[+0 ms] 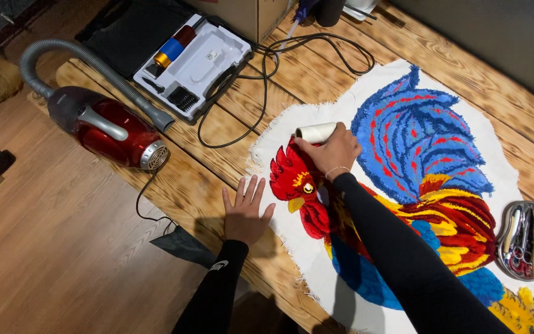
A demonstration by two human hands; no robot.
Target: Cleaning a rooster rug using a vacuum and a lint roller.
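Seen from above, a person in black sleeves works at a tufted rug [431, 185] showing a rooster in red, blue and yellow. The right hand [335, 151] has its fingers closed around the handle of a lint roller [315, 132], whose white roll lies just beyond the fingertips, touching the rug's pale backing cloth beside the rooster's red comb. The left hand [245, 213] rests flat, fingers spread apart, on the wooden table [217, 124] just off the rug's frayed edge; it grips nothing.

By the look of it, the step in hand is rolling loose fibre off the pile near the rooster's head. A further pass would likely call for steady downward pressure while the flat hand keeps the cloth from sliding.

Beyond the left fingertips sit a red canister vacuum cleaner [109, 127] with a grey hose, an open tool case [196, 59] and a looped black cable [261, 80]. Well to the right of the right hand, a round metal tray [503, 232] holds scissors and small tools. The table is scorched plank, the floor [50, 247] wood laminate.
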